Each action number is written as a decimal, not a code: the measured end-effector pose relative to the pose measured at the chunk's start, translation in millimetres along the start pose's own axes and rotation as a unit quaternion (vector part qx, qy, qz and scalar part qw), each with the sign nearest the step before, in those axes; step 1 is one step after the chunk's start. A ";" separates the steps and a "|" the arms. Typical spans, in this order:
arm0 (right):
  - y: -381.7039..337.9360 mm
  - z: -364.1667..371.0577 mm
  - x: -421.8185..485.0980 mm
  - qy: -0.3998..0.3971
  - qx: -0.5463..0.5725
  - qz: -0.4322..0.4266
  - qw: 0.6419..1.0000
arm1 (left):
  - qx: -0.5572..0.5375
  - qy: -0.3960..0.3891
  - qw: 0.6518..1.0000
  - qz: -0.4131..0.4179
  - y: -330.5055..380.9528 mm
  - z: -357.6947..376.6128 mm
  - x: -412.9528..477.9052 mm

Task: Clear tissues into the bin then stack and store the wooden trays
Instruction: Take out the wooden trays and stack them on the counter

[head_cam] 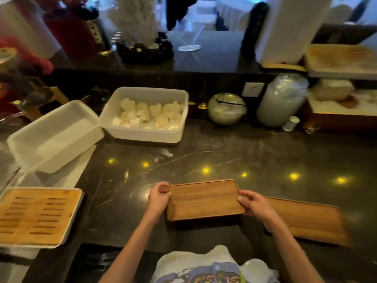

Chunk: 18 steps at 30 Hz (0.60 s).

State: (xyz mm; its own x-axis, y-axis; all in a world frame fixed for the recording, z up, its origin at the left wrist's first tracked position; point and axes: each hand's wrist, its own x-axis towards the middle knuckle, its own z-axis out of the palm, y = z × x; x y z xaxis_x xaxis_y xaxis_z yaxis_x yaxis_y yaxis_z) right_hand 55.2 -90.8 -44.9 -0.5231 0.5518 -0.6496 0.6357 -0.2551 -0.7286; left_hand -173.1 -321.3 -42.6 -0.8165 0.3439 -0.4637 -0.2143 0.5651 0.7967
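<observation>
A brown wooden tray (204, 199) is held over the dark marble counter (224, 156), near its front edge. My left hand (158, 199) grips its left end and my right hand (253, 205) grips its right end. A second wooden tray (306, 219) lies flat on the counter to the right, partly behind my right wrist. A white bin (146, 135) at the back centre holds several crumpled white tissues (149, 115). No tissue lies on either tray.
An empty white bin (51, 139) sits tilted at the left. A slatted bamboo tray in a white frame (36, 215) rests at the front left. A round jar (226, 109), a wrapped stack of cups (281, 99) and shelves (342, 74) line the back right.
</observation>
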 end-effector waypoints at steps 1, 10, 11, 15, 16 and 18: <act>12.9 -21.8 -6.2 0.025 0.010 0.005 1.000 | 0.005 -0.019 1.000 0.016 10.5 23.1 -3.5; 102.5 -188.6 -60.6 0.180 0.072 0.038 0.980 | 0.070 -0.156 0.982 0.076 57.9 208.7 -63.3; 107.6 -200.0 -62.6 0.185 0.067 0.033 0.980 | 0.068 -0.167 0.981 0.075 58.6 222.5 -69.1; 121.6 -228.7 -64.2 0.208 0.022 0.019 0.978 | 0.084 -0.151 0.981 0.089 59.1 262.2 -91.8; 123.4 -233.8 -61.3 0.222 0.008 0.013 0.975 | 0.089 -0.154 0.979 0.094 59.7 269.4 -95.3; 126.3 -242.8 -55.7 0.240 -0.021 0.003 0.970 | 0.097 -0.167 0.976 0.101 61.2 280.4 -99.7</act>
State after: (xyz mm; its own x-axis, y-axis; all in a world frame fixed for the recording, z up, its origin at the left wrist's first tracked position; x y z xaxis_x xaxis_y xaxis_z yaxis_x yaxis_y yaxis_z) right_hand 302.5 39.0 -47.9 -0.2003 0.8593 -0.4706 0.6660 -0.2329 -0.7087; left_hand 45.5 -110.7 -56.3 -0.6039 0.6705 -0.4310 0.0648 0.5803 0.8119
